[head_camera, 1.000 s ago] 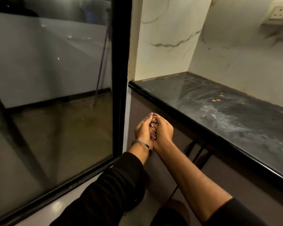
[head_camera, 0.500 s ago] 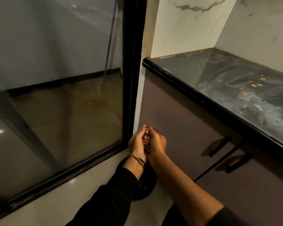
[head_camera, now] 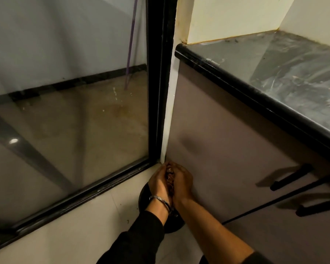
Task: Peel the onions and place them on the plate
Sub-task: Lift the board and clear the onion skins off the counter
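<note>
So my fingers are curled in on both sides, left hand and right hand pressed together like a closed cup, clamped around a little heap of onion peels. You can just see the purple-brown scraps poking out through the slit between my palms. No whole onion and no plate in sight from here, only the skins.

There's a metal bracelet on my left wrist, and a black sleeve runs back from it; my right forearm is bare up to the bottom edge of the view.

Right under my wrists sits a round black thing on the floor, mostly hidden by my arms, so I can't tell what it is exactly. My hands hover low, down in the corner where the pale floor tiles meet the black frame of a glass door on the left and the grey-brown cabinet front on the right.

The cabinet has two black bar handles off to the right. Above it is the dark worktop with its rounded black front edge, smeared with whitish streaks, a few orange bits near its right side.
</note>
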Tool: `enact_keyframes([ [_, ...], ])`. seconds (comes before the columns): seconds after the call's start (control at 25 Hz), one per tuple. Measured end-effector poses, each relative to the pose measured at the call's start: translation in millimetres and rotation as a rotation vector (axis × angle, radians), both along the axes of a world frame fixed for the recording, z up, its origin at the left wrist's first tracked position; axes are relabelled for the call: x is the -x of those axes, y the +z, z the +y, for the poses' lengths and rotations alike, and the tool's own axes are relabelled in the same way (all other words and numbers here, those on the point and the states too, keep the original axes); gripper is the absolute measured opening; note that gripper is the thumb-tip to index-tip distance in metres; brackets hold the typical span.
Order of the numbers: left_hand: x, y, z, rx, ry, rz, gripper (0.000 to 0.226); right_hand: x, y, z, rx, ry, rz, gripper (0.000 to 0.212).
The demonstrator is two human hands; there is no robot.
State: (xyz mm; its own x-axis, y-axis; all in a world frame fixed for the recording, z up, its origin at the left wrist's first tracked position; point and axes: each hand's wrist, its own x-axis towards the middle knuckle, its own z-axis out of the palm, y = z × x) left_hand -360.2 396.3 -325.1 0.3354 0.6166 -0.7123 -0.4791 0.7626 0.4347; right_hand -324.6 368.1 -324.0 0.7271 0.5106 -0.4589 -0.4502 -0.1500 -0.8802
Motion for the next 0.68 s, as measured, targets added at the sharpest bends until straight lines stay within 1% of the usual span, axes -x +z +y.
enact_keyframes([
  [0.04, 0.1, -2.0, -0.6, -0.021, -0.007, 0.027, 0.014, -0.5, -3.8, -0.8, -0.015, 0.003, -0.004, 0.023],
  [0.12, -1.5, -10.4, -2.6, -0.114, -0.011, 0.22, 0.013, -1.4, -9.6, -0.4, 0.001, -0.002, -0.016, 0.024],
  [0.2, -2.1, -15.5, -3.6, -0.197, 0.022, 0.337, 0.019, -3.0, -14.4, 3.4, 0.001, -0.029, 0.016, 0.024],
  [0.28, -2.0, -20.9, -1.9, -0.207, 0.043, 0.388, 0.03, -7.2, -15.8, 7.5, 0.002, -0.072, 0.24, 0.02],
  [0.32, -0.7, -25.4, -0.1, -0.214, 0.032, 0.406, 0.035, -12.2, -14.7, 7.5, 0.028, -0.054, 0.346, 0.019],
  [0.36, 0.7, -29.2, 1.9, -0.232, 0.015, 0.416, 0.038, -17.3, -12.4, 5.7, 0.051, -0.026, 0.415, 0.019],
  [0.4, 2.6, -33.6, 4.1, -0.247, 0.001, 0.423, 0.04, -21.1, -13.0, 4.9, 0.07, -0.012, 0.431, 0.019],
  [0.44, 3.7, -37.1, 5.6, -0.255, -0.009, 0.435, 0.042, -25.5, -16.3, 4.6, 0.075, -0.016, 0.399, 0.019],
  [0.56, 3.4, -42.6, 8.9, -0.242, -0.002, 0.462, 0.044, -26.7, -23.0, 3.1, 0.152, -0.015, 0.139, 0.026],
  [0.68, -0.5, -38.2, 9.9, -0.249, -0.006, 0.496, 0.045, -25.9, -23.1, -2.6, 0.148, -0.014, 0.075, 0.027],
])
